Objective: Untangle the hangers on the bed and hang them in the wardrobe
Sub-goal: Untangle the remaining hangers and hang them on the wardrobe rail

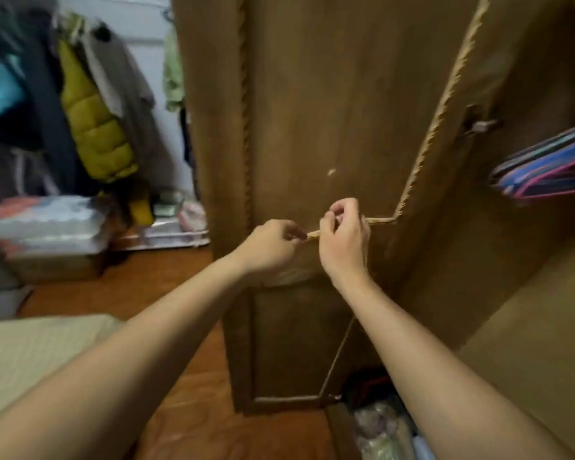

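The brown wardrobe door [329,111] stands open in front of me. A thin, light wooden trim strip [380,221] runs across it at mid height. My left hand [273,245] pinches the strip's left end with curled fingers. Just to its right, my right hand [344,240] has its fingers curled at the same strip. Several coloured hangers [545,171], blue, pink and dark, hang inside the wardrobe at the right edge. The corner of the bed [30,353] shows at lower left; no hangers are visible on it.
Jackets, one of them yellow-green [93,127], hang at the back left above stacked plastic boxes [47,227]. Wooden floor [166,287] lies between bed and wardrobe. Bagged items [382,429] sit at the wardrobe's bottom. A second brown panel [528,343] is at the right.
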`<state>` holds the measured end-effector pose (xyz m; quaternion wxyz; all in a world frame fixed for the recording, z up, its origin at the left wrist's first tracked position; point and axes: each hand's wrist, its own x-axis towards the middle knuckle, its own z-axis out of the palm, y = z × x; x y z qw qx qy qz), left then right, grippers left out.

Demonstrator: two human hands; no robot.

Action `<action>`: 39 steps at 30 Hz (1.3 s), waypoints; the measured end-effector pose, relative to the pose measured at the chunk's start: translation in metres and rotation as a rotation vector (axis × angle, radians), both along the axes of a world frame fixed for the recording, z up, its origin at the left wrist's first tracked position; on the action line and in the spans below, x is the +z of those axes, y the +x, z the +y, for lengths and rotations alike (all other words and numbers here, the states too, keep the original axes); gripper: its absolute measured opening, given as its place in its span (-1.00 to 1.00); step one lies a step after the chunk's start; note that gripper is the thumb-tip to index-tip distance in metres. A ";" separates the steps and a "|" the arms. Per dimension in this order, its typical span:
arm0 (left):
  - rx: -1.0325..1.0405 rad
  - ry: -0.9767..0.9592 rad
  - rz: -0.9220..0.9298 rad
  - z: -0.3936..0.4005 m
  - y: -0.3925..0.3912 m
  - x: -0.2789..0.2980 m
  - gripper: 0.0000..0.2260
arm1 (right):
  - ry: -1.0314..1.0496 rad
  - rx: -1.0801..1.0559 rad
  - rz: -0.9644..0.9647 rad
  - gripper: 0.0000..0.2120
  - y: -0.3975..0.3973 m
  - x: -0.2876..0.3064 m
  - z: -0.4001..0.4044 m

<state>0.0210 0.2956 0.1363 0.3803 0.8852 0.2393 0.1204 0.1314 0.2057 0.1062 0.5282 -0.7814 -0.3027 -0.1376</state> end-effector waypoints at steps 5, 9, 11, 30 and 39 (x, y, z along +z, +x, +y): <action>0.347 -0.189 0.128 0.035 -0.144 -0.083 -0.80 | -0.205 0.460 0.080 -0.91 -0.131 -0.077 0.092; 0.706 -0.401 0.084 0.038 -0.301 -0.133 -0.80 | -0.549 0.732 0.090 -0.82 -0.247 -0.127 0.142; 0.850 -0.505 0.032 0.023 -0.366 -0.154 -0.81 | -0.695 0.855 0.064 -0.78 -0.299 -0.145 0.152; 1.813 -1.009 -0.355 -0.069 -0.750 -0.288 -0.81 | -1.122 1.475 -0.156 -0.71 -0.726 -0.289 0.237; 2.084 -1.124 -0.475 0.004 -0.747 -0.325 -0.82 | -1.470 1.352 -0.165 -0.76 -0.680 -0.394 0.360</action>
